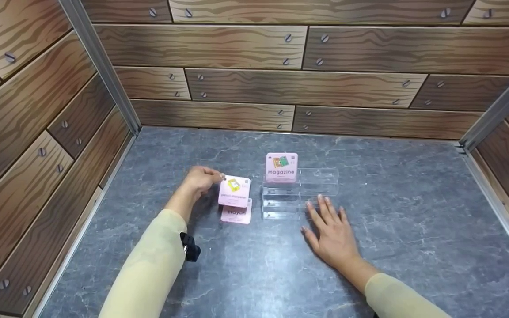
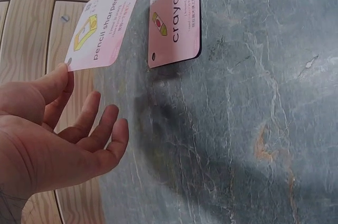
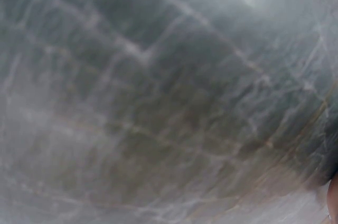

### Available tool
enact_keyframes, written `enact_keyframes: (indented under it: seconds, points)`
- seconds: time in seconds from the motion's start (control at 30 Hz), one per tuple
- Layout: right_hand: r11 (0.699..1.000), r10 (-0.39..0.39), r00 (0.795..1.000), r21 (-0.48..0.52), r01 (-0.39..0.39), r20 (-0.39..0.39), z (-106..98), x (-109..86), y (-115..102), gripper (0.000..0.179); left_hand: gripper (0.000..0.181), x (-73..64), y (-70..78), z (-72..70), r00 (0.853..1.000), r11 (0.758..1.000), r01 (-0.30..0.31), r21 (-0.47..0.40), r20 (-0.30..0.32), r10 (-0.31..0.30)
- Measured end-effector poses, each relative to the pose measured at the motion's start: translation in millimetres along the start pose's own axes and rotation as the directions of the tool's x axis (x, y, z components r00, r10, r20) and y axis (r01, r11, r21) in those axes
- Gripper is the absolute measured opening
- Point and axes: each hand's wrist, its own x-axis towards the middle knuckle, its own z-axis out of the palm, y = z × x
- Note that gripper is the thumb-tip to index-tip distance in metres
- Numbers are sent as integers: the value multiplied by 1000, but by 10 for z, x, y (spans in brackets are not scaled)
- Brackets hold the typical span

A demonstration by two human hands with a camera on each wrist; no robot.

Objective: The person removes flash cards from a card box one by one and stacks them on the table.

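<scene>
My left hand (image 1: pixel 200 181) pinches a pink pencil sharpener card (image 1: pixel 234 191) by its corner, thumb against fingertip. That card is raised above a pink crayon card (image 2: pixel 175 20), which lies on the table and is partly covered in the head view. To the right stands a clear plastic rack (image 1: pixel 281 210) with stepped compartments. A pink magazine card (image 1: pixel 281 168) sits upright at its back left. My right hand (image 1: pixel 332 234) lies with fingers spread, palm down, its fingertips near the rack's front right side. In the right wrist view only a sliver of skin shows.
The table (image 1: pixel 404 229) has a dark grey marbled top. Wood-patterned panels (image 1: pixel 237 48) enclose it at the back and both sides, with metal strips at the corners. A black band device (image 1: pixel 190 247) is worn on the left wrist.
</scene>
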Motion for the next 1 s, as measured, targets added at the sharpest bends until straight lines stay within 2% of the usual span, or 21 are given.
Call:
enact_keyframes:
  seconds: [0.7, 0.83, 1.0]
  points:
    - [1000, -3, 1000, -8, 3, 1, -8, -16, -17, 67, 23, -55, -89, 63, 998, 997, 51, 53, 41, -53]
    - [1000, -5, 1000, -7, 5, 31, -3, -6, -46, 68, 20, -63, -127, 59, 998, 997, 51, 66, 32, -54]
    - [1000, 0, 1000, -20, 1, 23, -38, -13, -7, 67, 20, -57, -100, 114, 998, 998, 39, 55, 46, -41]
